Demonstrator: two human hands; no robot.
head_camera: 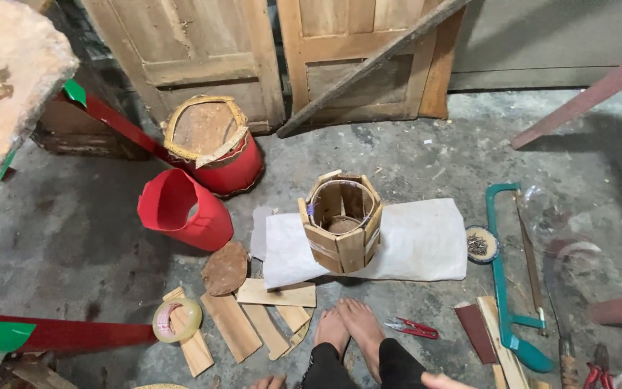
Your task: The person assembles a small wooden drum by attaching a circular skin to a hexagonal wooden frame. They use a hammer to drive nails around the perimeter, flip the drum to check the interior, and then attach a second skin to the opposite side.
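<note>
While both hands, left hand (269, 382) and right hand (442, 380), barely show at six o'clock, grip impossible to tell, the wooden-slat bucket (340, 220) stands on white cloth (419, 241) at twelve o'clock.

The wooden barrel (341, 221) stands on the cloth (419, 241); planks (253, 324) lie before-left, the saw (505, 288) right.
</note>
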